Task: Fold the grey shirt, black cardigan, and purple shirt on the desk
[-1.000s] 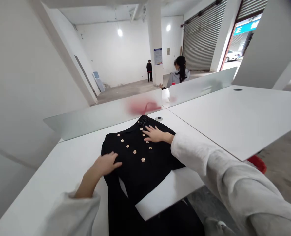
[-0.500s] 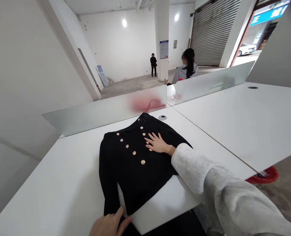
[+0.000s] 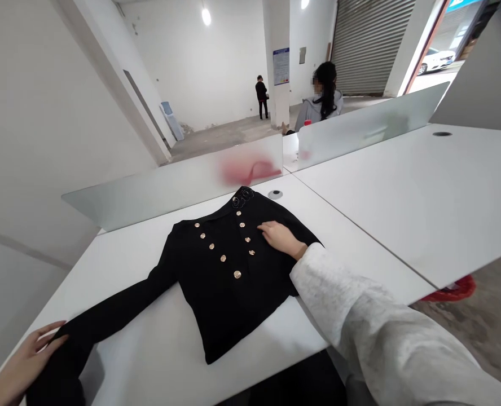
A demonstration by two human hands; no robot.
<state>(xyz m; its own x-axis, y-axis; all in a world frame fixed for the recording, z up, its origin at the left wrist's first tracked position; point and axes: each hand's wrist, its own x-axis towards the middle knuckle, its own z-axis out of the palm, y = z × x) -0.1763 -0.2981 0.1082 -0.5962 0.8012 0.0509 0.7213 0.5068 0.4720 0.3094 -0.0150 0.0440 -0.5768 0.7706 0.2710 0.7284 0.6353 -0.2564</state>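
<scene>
A black long-sleeved top (image 3: 216, 304) lies spread on the white table, with two rows of gold buttons down its front and a dark flower-like trim at the collar. My left hand (image 3: 33, 355) is at the lower left, its fingers closed around the cuff end of one sleeve, which is stretched out sideways. On the chest, beside the right-hand row of buttons, rests my right hand (image 3: 282, 238) with its fingers drawn together on the fabric. The far sleeve is partly hidden behind my right forearm.
A frosted divider (image 3: 119, 197) runs along the back of the white table (image 3: 149, 361), with a blurred red shape behind it. A cable hole (image 3: 275, 194) is near the collar. A person in grey (image 3: 322, 107) is beyond the divider; another person (image 3: 262, 96) stands farther back. A red-lined bin (image 3: 460, 288) is under the table at right.
My left hand has swung the near sleeve outward to the left, away from the body of the top. My right hand's spread fingers have drawn together on the chest.
</scene>
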